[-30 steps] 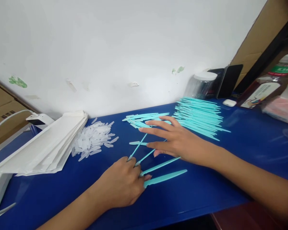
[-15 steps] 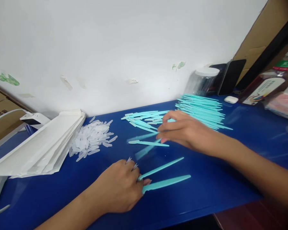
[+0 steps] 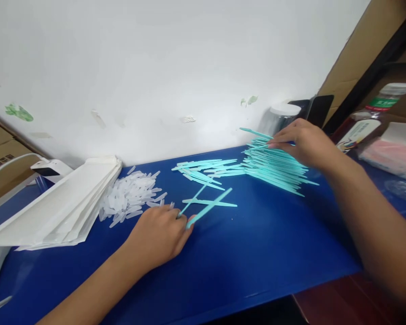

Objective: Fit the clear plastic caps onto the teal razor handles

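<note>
Two turquoise eyebrow razors stick out from my left hand, whose fingers are closed around their ends. Small translucent caps show at its knuckles, partly hidden by the fingers. A single razor with a pale cap end lies on the blue table just beyond that hand. My right hand is over the big razor pile, thumb and fingers pinched on a razor at the pile's back edge. Capped razors lie fanned in a smaller group to its left.
Loose translucent caps are heaped left of centre, beside a stack of white paper sleeves. A lidded clear jar, a dark bottle and a pink packet stand at the right. The white wall bounds the back.
My right hand has moved right and back from the table's middle to the big pile, carrying blurred razors away. My left hand has moved up and left with its razors.
</note>
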Available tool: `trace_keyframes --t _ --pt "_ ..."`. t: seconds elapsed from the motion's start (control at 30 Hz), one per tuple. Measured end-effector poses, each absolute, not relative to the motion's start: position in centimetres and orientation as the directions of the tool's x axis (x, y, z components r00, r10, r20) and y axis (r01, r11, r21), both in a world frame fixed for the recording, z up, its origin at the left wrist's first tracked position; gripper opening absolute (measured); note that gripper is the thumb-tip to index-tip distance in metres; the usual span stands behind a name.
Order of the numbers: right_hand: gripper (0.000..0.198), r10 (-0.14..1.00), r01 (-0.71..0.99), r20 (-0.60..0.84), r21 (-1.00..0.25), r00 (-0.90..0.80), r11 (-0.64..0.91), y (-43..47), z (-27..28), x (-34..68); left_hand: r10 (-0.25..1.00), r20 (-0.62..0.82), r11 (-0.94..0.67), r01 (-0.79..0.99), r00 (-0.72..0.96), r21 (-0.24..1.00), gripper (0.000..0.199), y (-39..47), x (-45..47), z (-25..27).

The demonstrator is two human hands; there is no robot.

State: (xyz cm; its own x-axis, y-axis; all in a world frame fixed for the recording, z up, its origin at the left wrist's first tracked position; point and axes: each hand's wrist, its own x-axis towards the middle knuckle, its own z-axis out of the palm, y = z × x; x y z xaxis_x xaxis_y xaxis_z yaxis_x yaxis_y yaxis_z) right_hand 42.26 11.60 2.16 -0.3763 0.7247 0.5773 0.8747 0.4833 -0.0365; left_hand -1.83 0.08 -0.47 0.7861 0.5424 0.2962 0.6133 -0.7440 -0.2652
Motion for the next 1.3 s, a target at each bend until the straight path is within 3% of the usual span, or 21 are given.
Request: trace_keyframes --t 0.17,0.37,0.43,0.53,0.63,0.77,0.83,1.0,1.3 --pt "0.010 0.831 0.914 0.475 -0.118 -0.291 0.387 10.7 3.0 44.0 0.672 0.179 -0.686 0.695 0.719 -0.214 0.053 0.6 -2.0 -0.5" --pt "0.013 0.927 0.935 0.306 -0.206 -0.217 0.287 10.3 3.3 44.8 0.692 0.139 -0.682 0.705 0.708 -0.195 0.052 0.3 -1.8 -0.4" --pt "0.016 0.929 0.941 0.311 -0.199 -0.202 0.272 10.2 3.3 44.0 0.695 0.148 -0.676 0.710 0.703 -0.199 0.050 0.3 -1.8 -0.4" --pt "0.016 0.829 0.925 0.528 -0.191 -0.185 0.328 9.2 3.5 40.4 0.707 0.151 -0.657 0.721 0.691 -0.221 0.050 0.3 -1.8 -0.3" --pt "0.014 0.609 0.751 0.723 -0.194 -0.325 0.631 7.0 3.5 34.7 0.716 0.147 -0.640 0.726 0.683 -0.251 0.051 0.3 -1.6 -0.3" --pt "0.015 0.465 0.525 0.627 -0.103 -0.625 0.845 3.5 2.4 27.8 0.699 0.165 -0.650 0.714 0.696 -0.261 0.047 0.1 -1.3 -0.4" --pt "0.023 0.409 0.494 0.569 -0.006 -0.713 0.869 2.6 1.5 26.1 0.678 0.185 -0.665 0.701 0.712 -0.259 0.042 -0.1 -1.0 -0.4" --pt "0.016 0.276 0.427 0.488 0.231 -0.828 0.874 2.8 -0.7 25.3 0.620 0.213 -0.713 0.655 0.756 -0.249 0.035 -0.7 -0.5 -0.7" --pt "0.020 0.282 0.430 0.481 0.230 -0.830 0.873 2.9 0.1 25.5 0.635 0.191 -0.707 0.663 0.749 -0.248 0.035 -0.7 -0.4 -1.1"
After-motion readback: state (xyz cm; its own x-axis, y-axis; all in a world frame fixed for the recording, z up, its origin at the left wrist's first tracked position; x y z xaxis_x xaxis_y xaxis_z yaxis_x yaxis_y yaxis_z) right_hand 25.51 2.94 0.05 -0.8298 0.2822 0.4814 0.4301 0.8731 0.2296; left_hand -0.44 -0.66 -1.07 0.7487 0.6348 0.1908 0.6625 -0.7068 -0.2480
